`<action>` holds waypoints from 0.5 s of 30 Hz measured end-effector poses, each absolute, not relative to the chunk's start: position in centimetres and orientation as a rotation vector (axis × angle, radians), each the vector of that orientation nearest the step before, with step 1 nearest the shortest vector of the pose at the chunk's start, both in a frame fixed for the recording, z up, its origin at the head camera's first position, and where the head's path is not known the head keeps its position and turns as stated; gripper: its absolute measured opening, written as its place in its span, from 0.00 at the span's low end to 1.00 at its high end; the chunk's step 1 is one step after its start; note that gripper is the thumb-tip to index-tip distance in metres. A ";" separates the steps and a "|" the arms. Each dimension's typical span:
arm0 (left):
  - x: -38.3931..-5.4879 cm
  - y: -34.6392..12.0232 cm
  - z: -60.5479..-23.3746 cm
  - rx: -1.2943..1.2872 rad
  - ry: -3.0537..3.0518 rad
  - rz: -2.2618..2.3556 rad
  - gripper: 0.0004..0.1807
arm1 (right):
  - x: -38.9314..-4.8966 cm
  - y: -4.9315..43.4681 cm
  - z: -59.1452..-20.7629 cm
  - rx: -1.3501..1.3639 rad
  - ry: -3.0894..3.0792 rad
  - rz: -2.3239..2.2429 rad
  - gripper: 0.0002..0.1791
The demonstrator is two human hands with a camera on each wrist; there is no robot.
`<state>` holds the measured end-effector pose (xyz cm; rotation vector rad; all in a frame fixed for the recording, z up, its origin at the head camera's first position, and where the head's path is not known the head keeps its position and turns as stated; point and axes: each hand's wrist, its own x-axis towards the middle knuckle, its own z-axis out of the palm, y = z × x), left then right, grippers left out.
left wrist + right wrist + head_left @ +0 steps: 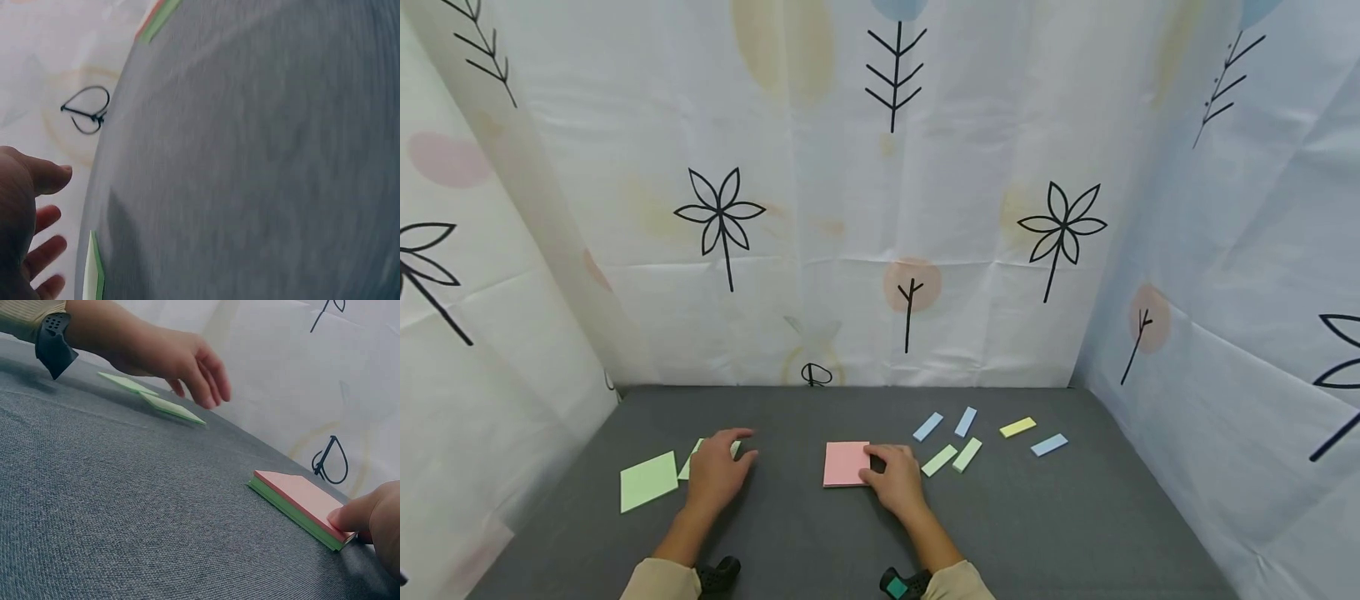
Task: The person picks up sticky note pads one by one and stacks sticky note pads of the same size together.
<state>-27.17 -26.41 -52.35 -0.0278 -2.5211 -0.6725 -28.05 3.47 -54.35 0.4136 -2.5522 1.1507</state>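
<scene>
A stack of square sticky notes [846, 464] lies mid-table, pink on top, with green layers below visible in the right wrist view. My right hand [895, 479] pinches it at the right edge, the thumb [347, 517] on the pink top. Further left, my left hand [718, 471] hovers above the table with loosely bent fingers and nothing in its grasp. Beneath it is a green square note [688, 467], partly covered by the hand in the head view. Another green square note [649, 482] lies beside that one, to its left.
Right of the stack lie small strips: several blue ones, such as the blue strip [928, 427], two green ones, such as the green strip [967, 455], and a yellow strip [1018, 427]. Patterned white curtains [820, 208] border the grey table [820, 550] at back and sides.
</scene>
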 end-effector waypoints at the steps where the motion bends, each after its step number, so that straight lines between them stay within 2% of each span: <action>1: -27.0 -26.8 -52.3 -0.016 -2.532 -0.626 0.19 | -28.0 3.4 -54.3 0.413 -2.552 1.152 0.20; 15: -25.5 -30.0 -52.4 0.249 -2.799 -0.478 0.34 | -28.0 3.4 -54.2 0.409 -2.556 1.157 0.20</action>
